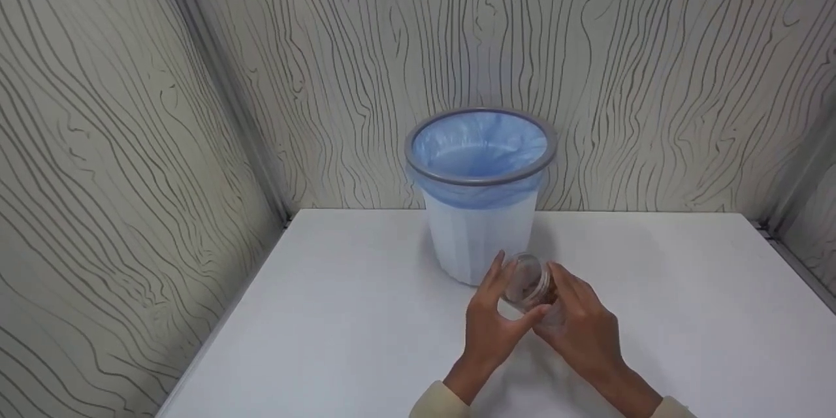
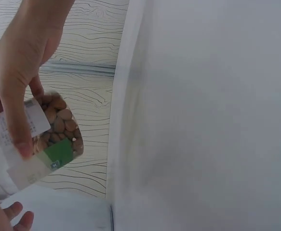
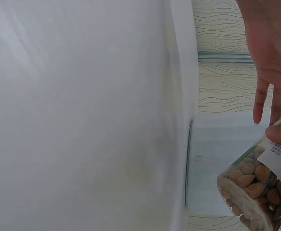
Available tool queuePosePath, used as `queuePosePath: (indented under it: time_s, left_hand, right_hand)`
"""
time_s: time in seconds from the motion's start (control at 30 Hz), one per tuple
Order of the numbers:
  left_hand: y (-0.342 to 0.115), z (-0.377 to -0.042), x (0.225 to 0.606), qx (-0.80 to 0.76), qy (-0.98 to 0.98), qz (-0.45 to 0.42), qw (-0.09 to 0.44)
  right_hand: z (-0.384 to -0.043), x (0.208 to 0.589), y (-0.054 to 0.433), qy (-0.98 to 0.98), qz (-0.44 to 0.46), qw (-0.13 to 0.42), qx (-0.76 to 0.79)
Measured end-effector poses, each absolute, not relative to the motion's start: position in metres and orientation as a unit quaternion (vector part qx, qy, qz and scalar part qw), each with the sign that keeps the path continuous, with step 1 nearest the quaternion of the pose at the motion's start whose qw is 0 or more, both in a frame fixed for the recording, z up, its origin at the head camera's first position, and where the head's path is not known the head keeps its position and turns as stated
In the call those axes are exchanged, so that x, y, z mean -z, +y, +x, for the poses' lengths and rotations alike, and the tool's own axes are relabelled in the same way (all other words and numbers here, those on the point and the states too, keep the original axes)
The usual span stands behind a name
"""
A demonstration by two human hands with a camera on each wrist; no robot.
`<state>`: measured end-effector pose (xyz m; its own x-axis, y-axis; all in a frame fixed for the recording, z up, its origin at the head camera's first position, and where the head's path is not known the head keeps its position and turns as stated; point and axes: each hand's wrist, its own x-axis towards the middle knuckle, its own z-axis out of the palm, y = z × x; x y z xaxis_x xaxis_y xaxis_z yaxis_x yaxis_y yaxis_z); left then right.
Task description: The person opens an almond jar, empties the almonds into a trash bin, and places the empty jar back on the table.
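Head view: almond jar between right hand — gripping — and left hand, fingers extended.

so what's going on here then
A person's right hand grips a clear jar of almonds, held tilted over the table. The left hand is at the jar's top end. Beyond them, a white bin lined with a blue bag stands on the table.
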<state>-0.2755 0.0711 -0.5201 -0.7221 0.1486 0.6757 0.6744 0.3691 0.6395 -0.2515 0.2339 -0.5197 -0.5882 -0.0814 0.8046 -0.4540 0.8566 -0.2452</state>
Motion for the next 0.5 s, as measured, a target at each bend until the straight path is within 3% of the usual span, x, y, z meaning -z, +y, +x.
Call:
queuePosePath:
  time_s: [0.23,0.5]
  left_hand:
    - [0.059,-0.290,0.525,0.509,-0.738,-0.363,0.254]
    - [0.055,-0.299,0.530,0.519,-0.715,-0.399,0.246]
  right_hand:
    - [-0.251,0.519,0.234,-0.864,0.153,0.426,-0.222]
    - [-0.250,0.520,0.234,-0.863,0.150,0.428,-0.223]
